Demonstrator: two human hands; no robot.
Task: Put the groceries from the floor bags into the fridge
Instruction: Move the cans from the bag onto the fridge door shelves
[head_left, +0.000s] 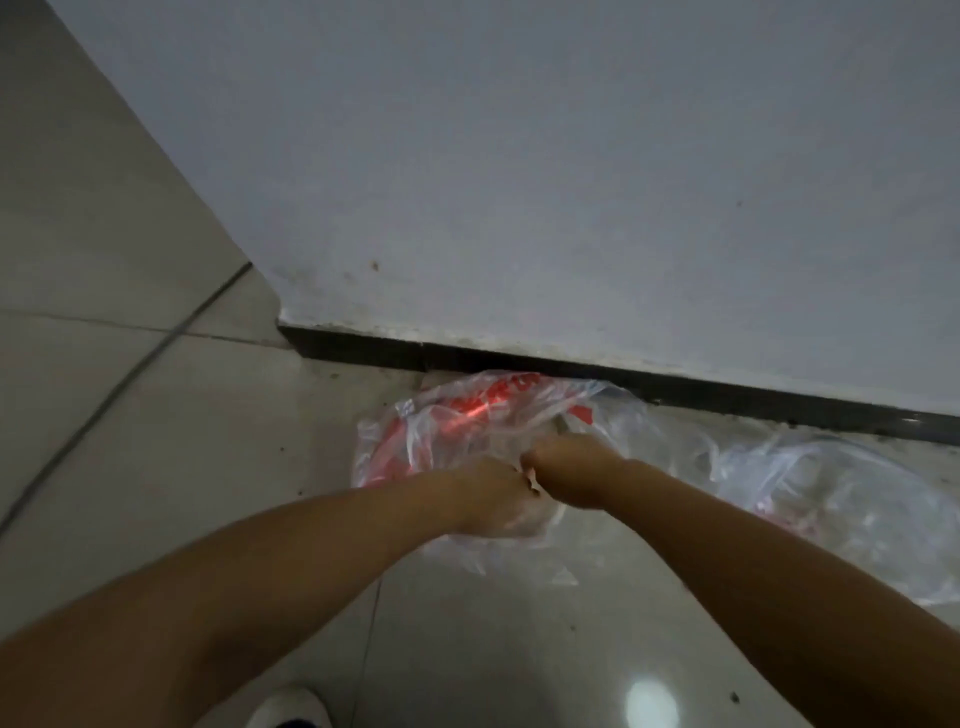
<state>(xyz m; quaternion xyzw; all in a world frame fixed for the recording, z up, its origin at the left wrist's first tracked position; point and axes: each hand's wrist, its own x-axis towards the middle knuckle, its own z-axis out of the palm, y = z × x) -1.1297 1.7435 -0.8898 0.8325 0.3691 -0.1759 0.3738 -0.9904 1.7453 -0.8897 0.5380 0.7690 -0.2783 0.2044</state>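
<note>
- A pale wall (571, 156) filled most of what I saw, with a dark skirting strip (675, 387) running along its foot and ending at a corner on the left.
- Below it lay the light tiled floor (156, 415), glossy enough to throw back a bright spot of light near my feet (the room itself was dim).
- The clear plastic bag with red print (447, 421) sat on the tiles against the skirting, directly under my hands; a second clear bag (831, 499) lay just to its right.
- Both my bare forearms reached forward and down, converging over the red-printed bag.
- My left hand (493, 488) and right hand (571, 467) were knuckle to knuckle, fingers curled into the thin plastic at the bag's top, gripping it.
- What was inside either bag I could not make out through the blur.
- The toe of a white shoe (291, 706) showed at the bottom edge.
</note>
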